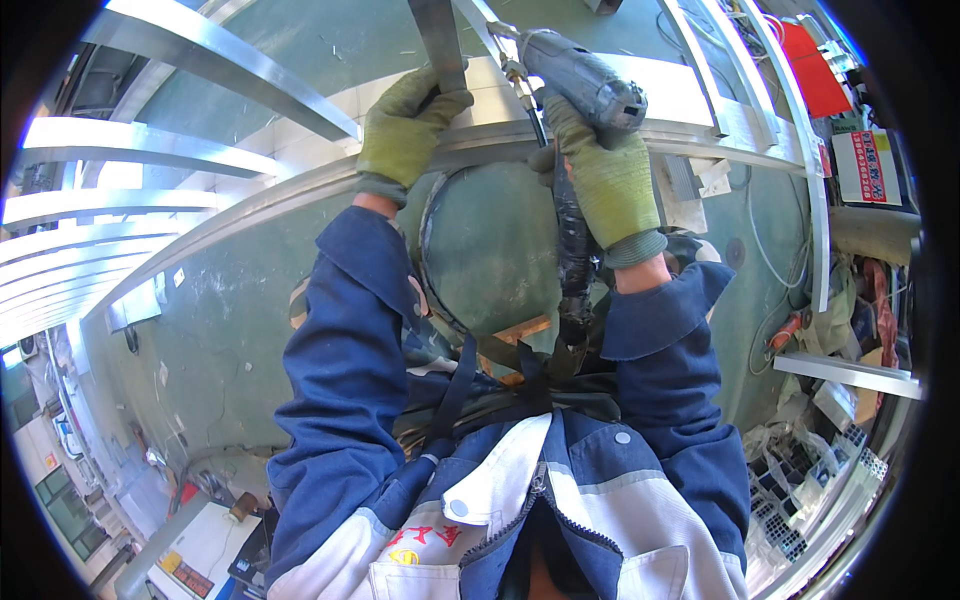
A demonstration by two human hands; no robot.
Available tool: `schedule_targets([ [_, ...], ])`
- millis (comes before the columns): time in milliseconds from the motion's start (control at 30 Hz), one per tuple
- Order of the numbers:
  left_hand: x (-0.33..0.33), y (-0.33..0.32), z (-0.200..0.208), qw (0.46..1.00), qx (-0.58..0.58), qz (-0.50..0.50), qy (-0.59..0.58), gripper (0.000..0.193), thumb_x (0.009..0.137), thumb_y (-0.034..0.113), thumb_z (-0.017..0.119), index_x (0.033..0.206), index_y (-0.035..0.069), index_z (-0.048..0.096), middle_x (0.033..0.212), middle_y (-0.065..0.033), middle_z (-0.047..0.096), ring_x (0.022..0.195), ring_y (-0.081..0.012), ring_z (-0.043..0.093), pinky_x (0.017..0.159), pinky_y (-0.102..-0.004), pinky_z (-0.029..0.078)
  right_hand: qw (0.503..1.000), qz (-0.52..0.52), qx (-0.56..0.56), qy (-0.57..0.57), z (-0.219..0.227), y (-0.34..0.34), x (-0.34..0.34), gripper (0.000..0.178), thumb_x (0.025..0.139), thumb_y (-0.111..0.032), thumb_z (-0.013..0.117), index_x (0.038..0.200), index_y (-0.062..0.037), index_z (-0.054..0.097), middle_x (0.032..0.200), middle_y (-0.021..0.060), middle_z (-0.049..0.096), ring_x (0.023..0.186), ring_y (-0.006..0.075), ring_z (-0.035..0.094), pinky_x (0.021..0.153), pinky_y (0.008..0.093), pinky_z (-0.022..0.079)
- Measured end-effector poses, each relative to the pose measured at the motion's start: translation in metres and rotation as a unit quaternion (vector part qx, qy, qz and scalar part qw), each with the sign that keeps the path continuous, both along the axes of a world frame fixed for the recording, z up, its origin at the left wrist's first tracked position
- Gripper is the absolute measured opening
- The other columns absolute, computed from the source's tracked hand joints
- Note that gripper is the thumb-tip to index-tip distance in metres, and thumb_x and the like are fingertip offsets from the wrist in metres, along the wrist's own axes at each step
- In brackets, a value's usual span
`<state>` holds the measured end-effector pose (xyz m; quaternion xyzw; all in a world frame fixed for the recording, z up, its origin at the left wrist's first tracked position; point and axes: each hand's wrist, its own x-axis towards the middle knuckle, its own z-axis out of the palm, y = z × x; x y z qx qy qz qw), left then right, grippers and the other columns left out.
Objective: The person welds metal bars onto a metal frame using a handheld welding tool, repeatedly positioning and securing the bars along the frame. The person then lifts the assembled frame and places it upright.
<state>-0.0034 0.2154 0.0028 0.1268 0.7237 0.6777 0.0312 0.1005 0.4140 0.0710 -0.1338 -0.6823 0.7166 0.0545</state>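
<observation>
My left hand (408, 125), in a yellow-green work glove, is closed around the lower end of an upright metal bar (437, 38), just above the long metal rail (490, 140) of a frame. My right hand (612, 180), gloved the same way, is closed on a grey hand-held power tool (580, 80). The tool's body sits above the rail, with a metal fitting at its left end. A black tape-wrapped grip or hose (573, 240) runs down beside my right palm. My right fingertips are partly hidden by the tool.
Several parallel metal bars (220, 65) join the rail at left, and others (735, 70) at right. A red box (808, 70) stands at far right. A loose metal profile (848, 375) and a heap of plastic-wrapped material (800, 490) lie at right. A thin cable (757, 235) trails over the green floor.
</observation>
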Motion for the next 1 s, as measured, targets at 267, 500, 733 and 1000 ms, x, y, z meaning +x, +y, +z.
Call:
schedule_targets([
  [267, 0.001, -0.002, -0.004, 0.999, 0.024, 0.010, -0.026, 0.033, 0.094, -0.001, 0.072, 0.127, 0.000, 0.069, 0.113, -0.0082, 0.075, 0.103, -0.0153, 0.071, 0.092, -0.0288, 0.058, 0.998, 0.009, -0.045, 0.034, 0.004, 0.018, 0.008, 0.031, 0.103, -0.025, 0.068, 0.126, -0.0044, 0.067, 0.092, 0.0057, 0.073, 0.070, 0.0141, 0.071, 0.060, 0.0270, 0.057],
  [500, 0.001, -0.002, 0.001, 0.999, -0.004, 0.006, -0.040, 0.028, 0.095, 0.003, 0.074, 0.122, 0.003, 0.073, 0.110, -0.0036, 0.076, 0.095, -0.0101, 0.068, 0.083, -0.0250, 0.056, 0.994, -0.075, -0.068, -0.039, 0.042, 0.066, 0.023, 0.046, 0.098, -0.044, 0.071, 0.115, -0.0017, 0.069, 0.089, 0.0105, 0.074, 0.071, 0.0182, 0.072, 0.063, 0.0303, 0.059],
  [733, 0.004, -0.011, 0.002, 0.999, 0.009, 0.026, -0.037, 0.030, 0.092, 0.007, 0.079, 0.122, 0.005, 0.075, 0.108, 0.0003, 0.076, 0.092, -0.0073, 0.064, 0.082, -0.0236, 0.053, 0.863, -0.139, 0.468, 0.127, 0.151, 0.194, 0.075, 0.040, 0.102, -0.042, 0.062, 0.113, -0.0043, 0.067, 0.093, 0.0092, 0.070, 0.074, 0.0185, 0.069, 0.066, 0.0314, 0.057],
  [1000, -0.006, 0.003, -0.007, 1.000, 0.017, 0.001, -0.024, 0.033, 0.091, 0.004, 0.079, 0.123, 0.005, 0.074, 0.109, -0.0015, 0.076, 0.095, -0.0091, 0.065, 0.085, -0.0235, 0.053, 0.741, -0.119, 0.660, 0.035, 0.200, 0.203, 0.098, 0.030, 0.104, -0.033, 0.056, 0.094, -0.0051, 0.059, 0.076, 0.0043, 0.059, 0.065, 0.0148, 0.057, 0.059, 0.0308, 0.045],
])
